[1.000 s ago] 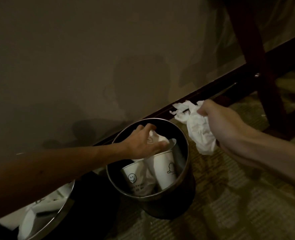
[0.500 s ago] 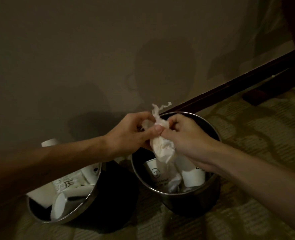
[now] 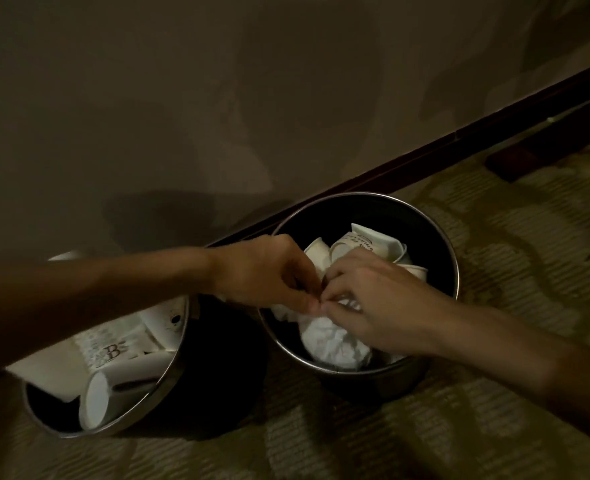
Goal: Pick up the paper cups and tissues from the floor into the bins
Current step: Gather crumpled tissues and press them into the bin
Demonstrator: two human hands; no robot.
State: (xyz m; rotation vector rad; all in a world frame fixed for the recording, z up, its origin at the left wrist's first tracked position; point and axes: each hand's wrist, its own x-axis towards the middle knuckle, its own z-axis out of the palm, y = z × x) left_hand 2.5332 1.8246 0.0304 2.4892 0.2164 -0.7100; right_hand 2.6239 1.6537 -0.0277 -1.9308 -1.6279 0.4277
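Two round metal-rimmed bins stand on the carpet by the wall. The right bin holds white paper cups at its far side and a crumpled white tissue at its near side. My left hand and my right hand meet over this bin, fingertips together, both pinching the top of the tissue as it lies in the bin. The left bin holds several paper cups and a printed paper item marked with a B.
A plain wall rises behind the bins, with a dark wooden skirting board running diagonally. Patterned carpet covers the floor to the right and front. A dark furniture foot sits at the upper right.
Both hands came together on the tissue and lowered it from above the rim down into the right bin. The camera moved closer and tilted down over the bins.
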